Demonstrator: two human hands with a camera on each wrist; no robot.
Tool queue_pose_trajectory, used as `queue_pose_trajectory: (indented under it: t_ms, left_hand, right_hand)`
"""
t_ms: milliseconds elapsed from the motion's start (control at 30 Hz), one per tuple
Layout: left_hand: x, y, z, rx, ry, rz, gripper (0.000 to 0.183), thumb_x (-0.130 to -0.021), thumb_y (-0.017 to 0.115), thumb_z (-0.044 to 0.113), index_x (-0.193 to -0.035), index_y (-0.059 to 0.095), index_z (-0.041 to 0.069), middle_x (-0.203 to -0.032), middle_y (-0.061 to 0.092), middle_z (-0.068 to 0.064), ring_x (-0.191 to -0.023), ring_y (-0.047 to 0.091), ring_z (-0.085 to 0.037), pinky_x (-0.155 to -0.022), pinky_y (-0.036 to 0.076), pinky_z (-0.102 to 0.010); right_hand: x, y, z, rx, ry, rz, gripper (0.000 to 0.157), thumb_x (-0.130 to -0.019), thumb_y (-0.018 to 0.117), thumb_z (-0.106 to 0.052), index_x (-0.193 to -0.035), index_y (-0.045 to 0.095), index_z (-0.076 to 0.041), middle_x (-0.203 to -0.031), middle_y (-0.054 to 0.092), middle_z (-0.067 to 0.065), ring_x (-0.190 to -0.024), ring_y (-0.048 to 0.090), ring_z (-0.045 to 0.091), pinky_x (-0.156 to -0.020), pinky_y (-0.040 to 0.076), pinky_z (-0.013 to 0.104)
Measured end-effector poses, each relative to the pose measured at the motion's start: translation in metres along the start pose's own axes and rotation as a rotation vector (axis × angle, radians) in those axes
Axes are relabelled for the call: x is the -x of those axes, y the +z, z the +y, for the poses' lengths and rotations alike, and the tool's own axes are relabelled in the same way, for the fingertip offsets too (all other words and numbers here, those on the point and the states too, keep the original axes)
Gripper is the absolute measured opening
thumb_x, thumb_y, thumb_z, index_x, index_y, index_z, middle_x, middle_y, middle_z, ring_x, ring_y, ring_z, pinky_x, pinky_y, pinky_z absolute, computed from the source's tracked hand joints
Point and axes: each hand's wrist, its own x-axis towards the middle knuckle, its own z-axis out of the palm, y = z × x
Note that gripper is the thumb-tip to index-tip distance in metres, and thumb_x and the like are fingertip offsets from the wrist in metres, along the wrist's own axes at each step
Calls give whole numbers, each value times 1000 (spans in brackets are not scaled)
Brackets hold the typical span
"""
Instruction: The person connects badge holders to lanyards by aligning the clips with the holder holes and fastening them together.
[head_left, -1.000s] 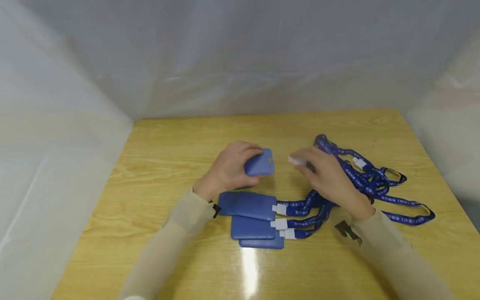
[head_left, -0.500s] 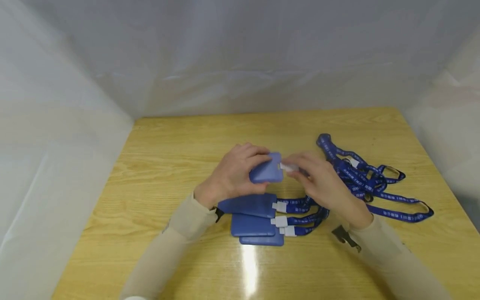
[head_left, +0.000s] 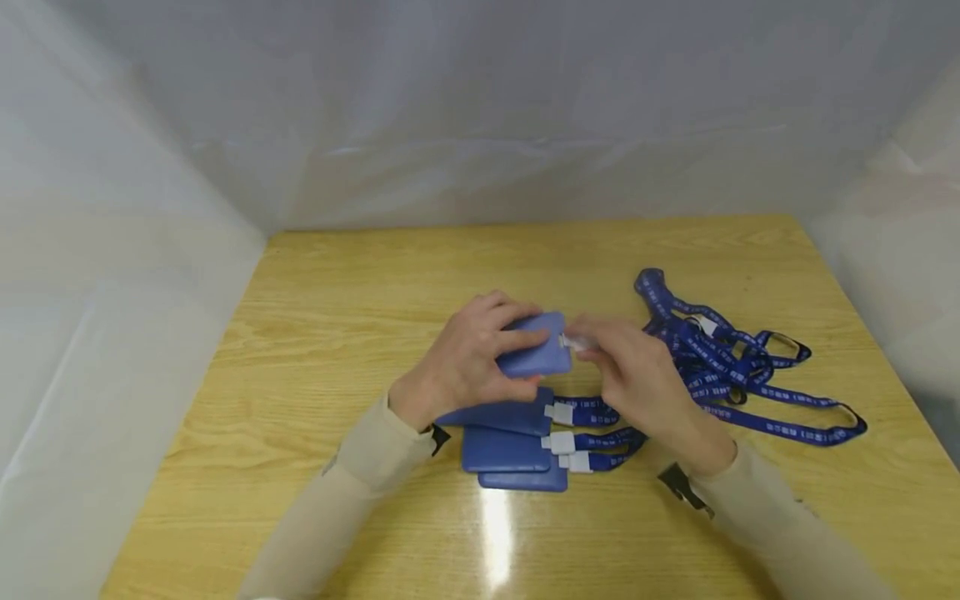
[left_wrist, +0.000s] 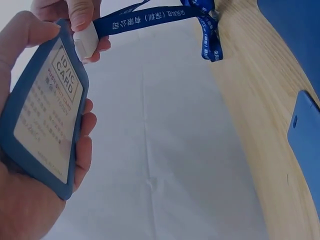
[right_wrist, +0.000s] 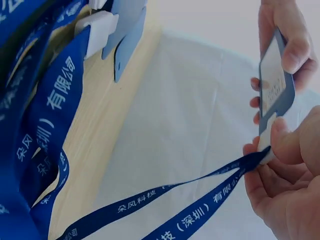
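My left hand grips a blue badge holder by its sides above the table. In the left wrist view the holder's printed insert reads "ID/IC CARD". My right hand pinches the white clip of a blue lanyard against the holder's slotted end. Whether the clip is fastened there cannot be told. In the right wrist view two straps run from that clip. Below my left hand lie several blue badge holders, overlapping, with lanyards on their white clips.
A tangle of printed blue lanyards covers the right part of the wooden table, one white clip among them. In the left wrist view a loose holder with a slot lies on the table. Pale sheeting hangs behind.
My left hand has moved right and slightly toward me with the badge holder. My right hand has brought the white clip left, from apart to the holder's slotted end.
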Motion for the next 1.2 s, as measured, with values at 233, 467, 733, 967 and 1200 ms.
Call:
queue_pose_trajectory:
  t_ms: [233, 467, 733, 967, 1200]
  left_hand:
    - [-1, -2, 5, -40, 58, 35, 41, -71, 86, 34, -104, 81, 9, -117, 73, -16, -97, 65, -27, -83, 56, -37]
    - [1, -3, 4, -45, 34, 15, 42, -72, 86, 34, -106, 80, 9, -121, 72, -15, -102, 65, -27, -88, 55, -39]
    - [7, -3, 5, -38, -21, -146, 48, -79, 82, 39, -117, 75, 12, -130, 67, -11, -111, 63, -26, -91, 54, -40]
    - [22, 16, 12, 36, -215, -584, 58, -88, 76, 41, -138, 61, 15, -141, 58, -7, -129, 54, -26, -108, 45, -44]
    - [36, 41, 23, 16, -266, -741, 59, -89, 76, 42, -139, 60, 18, -137, 58, -4, -124, 56, -22, -104, 48, -38]
  right_hand:
    - [2, 5, -5, 33, -27, 47, 38, -77, 73, 19, -111, 63, 6, -103, 70, 20, -87, 69, 32, -70, 60, 39]
    - [0, 5, -5, 37, -30, 42, 38, -77, 76, 15, -112, 63, 7, -103, 71, 20, -86, 69, 31, -69, 60, 39]
    - [4, 0, -4, 20, 29, -91, 38, -82, 76, 9, -117, 63, 5, -107, 71, 18, -87, 68, 26, -69, 58, 37]
    - [26, 8, -2, 21, 188, -420, 35, -88, 78, -11, -121, 66, -4, -110, 73, 10, -94, 71, 22, -74, 57, 37]
    - [47, 24, 0, 20, 165, -560, 34, -87, 79, -14, -118, 68, -5, -109, 74, 8, -96, 71, 23, -80, 58, 40]
